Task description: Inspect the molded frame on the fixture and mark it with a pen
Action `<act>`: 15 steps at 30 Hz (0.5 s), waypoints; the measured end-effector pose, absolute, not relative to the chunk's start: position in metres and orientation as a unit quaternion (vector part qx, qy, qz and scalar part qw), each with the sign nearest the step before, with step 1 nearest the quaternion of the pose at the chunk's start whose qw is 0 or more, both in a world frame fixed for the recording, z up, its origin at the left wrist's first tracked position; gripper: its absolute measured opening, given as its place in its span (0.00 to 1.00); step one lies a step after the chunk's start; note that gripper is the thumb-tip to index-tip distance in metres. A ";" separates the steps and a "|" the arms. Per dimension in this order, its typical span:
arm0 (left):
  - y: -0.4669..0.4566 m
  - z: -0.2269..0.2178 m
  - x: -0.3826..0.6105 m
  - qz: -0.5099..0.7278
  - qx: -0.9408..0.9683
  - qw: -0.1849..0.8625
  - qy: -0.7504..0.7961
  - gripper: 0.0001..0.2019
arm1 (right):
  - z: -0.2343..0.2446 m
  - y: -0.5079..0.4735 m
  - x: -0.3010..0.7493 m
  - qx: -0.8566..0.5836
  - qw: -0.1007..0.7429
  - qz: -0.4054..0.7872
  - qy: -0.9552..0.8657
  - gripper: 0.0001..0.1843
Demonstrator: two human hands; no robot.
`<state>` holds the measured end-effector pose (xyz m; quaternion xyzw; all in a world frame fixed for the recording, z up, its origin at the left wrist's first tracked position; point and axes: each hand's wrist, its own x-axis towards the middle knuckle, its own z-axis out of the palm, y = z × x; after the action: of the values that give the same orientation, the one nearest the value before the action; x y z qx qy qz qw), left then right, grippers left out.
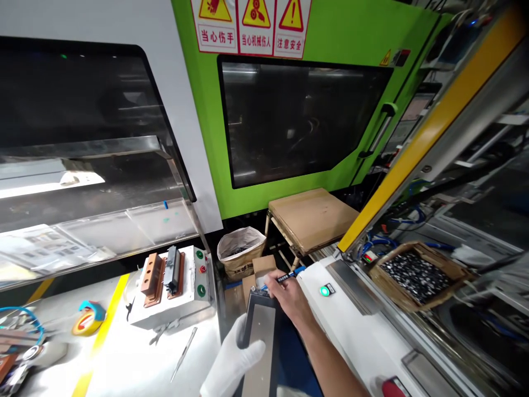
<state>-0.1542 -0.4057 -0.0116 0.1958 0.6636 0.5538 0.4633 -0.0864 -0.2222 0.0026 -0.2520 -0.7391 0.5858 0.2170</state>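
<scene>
My left hand (pixel 233 355), in a white glove, grips a long dark-framed part with a grey panel (pixel 260 342) by its left side, thumb over the face. Bare, my right hand (pixel 285 295) is closed around a blue-and-black marker pen (pixel 292 274). The pen's front end points at the upper end of the framed part, where a small fitting shows; whether it touches cannot be made out.
On the left bench stand a fixture box (pixel 177 309) with green buttons, pliers (pixel 161 332), tweezers (pixel 184 354) and tape rolls (pixel 86 321). Ahead are a sack (pixel 239 264) and a cardboard-topped stand (pixel 314 215). A yellow post (pixel 413 149) slants at right, near a box of small parts (pixel 384 289).
</scene>
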 end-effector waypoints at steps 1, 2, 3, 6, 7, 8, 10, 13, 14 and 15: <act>-0.405 -0.011 -0.154 0.552 0.198 0.464 0.664 0.40 | 0.004 -0.222 -0.087 -0.253 0.216 0.583 -0.741 0.22; -0.403 -0.009 -0.154 0.551 0.200 0.466 0.663 0.39 | 0.004 -0.222 -0.087 -0.254 0.214 0.581 -0.743 0.22; -0.402 -0.008 -0.154 0.550 0.201 0.468 0.661 0.39 | 0.005 -0.221 -0.087 -0.256 0.212 0.579 -0.745 0.21; -0.399 -0.003 -0.153 0.548 0.206 0.482 0.652 0.40 | 0.003 -0.220 -0.088 -0.262 0.204 0.573 -0.749 0.19; -0.398 -0.002 -0.152 0.546 0.207 0.485 0.652 0.41 | 0.002 -0.219 -0.088 -0.264 0.206 0.570 -0.750 0.19; -0.396 -0.001 -0.152 0.542 0.209 0.487 0.652 0.42 | 0.000 -0.218 -0.088 -0.269 0.213 0.566 -0.750 0.20; -0.394 0.001 -0.150 0.535 0.209 0.493 0.654 0.43 | -0.005 -0.216 -0.086 -0.287 0.247 0.558 -0.738 0.21; -0.390 -0.002 -0.148 0.531 0.212 0.501 0.650 0.42 | -0.011 -0.213 -0.077 -0.321 0.320 0.571 -0.684 0.23; -0.388 -0.004 -0.148 0.530 0.215 0.504 0.647 0.42 | -0.012 -0.212 -0.071 -0.331 0.346 0.580 -0.659 0.23; -0.386 -0.008 -0.149 0.530 0.221 0.508 0.642 0.42 | -0.012 -0.211 -0.063 -0.339 0.371 0.585 -0.636 0.25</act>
<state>-0.1492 -0.3860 -0.0081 0.2209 0.6422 0.5300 0.5078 -0.0628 -0.2115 -0.0121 -0.3387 -0.6363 0.5852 0.3714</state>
